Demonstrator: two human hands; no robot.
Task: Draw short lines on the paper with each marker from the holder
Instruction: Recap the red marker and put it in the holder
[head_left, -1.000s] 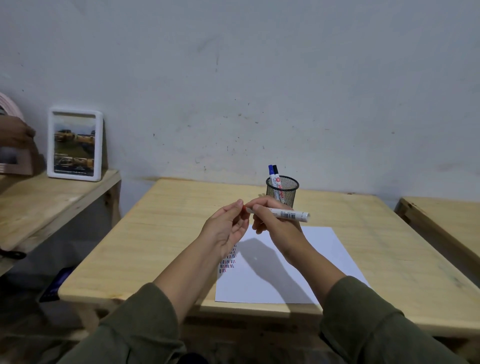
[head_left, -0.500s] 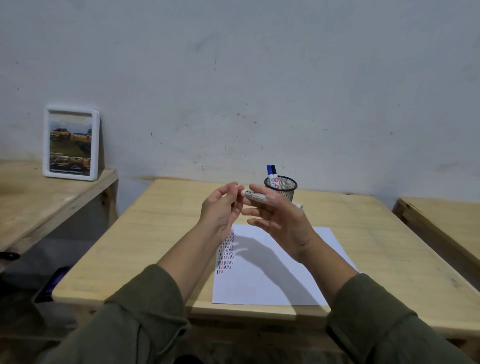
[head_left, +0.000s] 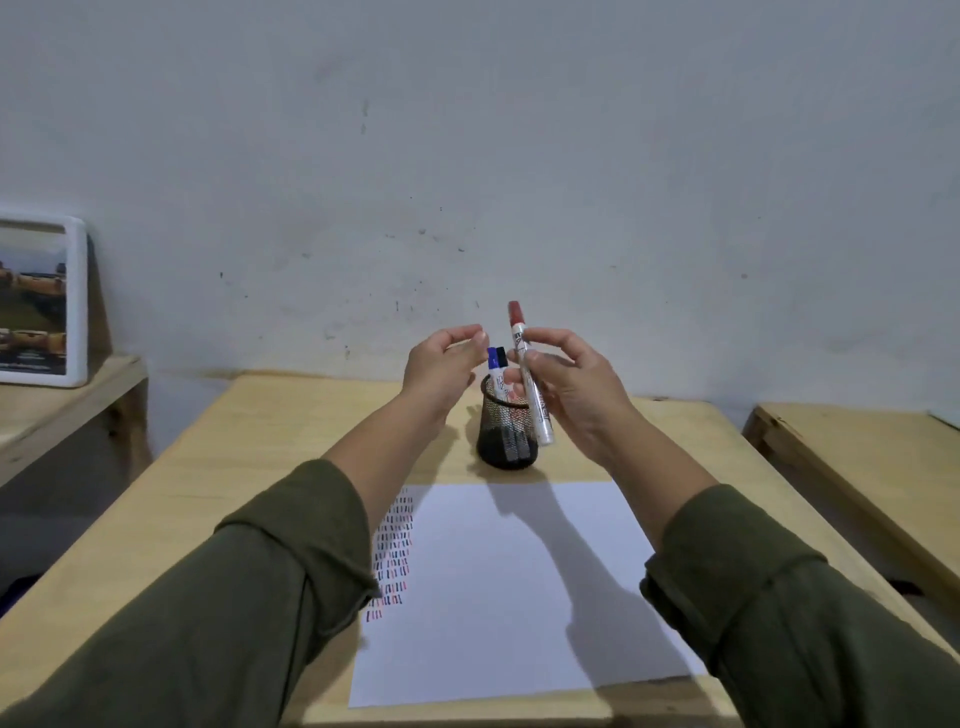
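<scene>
My right hand (head_left: 571, 395) holds a white marker with a red cap (head_left: 525, 364) nearly upright, cap on top, its lower end beside the black mesh holder (head_left: 506, 431). Two markers, one with a blue cap (head_left: 492, 358) and one with a black cap (head_left: 502, 357), stand in the holder. My left hand (head_left: 441, 371) hovers just left of the holder with curled, parted fingers and nothing in it. A white paper (head_left: 519, 597) lies on the wooden table (head_left: 260, 467), with several rows of short red, blue and black lines (head_left: 393, 551) along its left edge.
A white-framed picture (head_left: 41, 301) leans on the wall atop a wooden bench (head_left: 67, 405) to the left. Another wooden bench (head_left: 857, 457) stands to the right. The grey wall rises right behind the table.
The marker went from lying level between both hands to standing upright in my right hand, capped. Both hands moved forward over the holder, and my left hand let go of it.
</scene>
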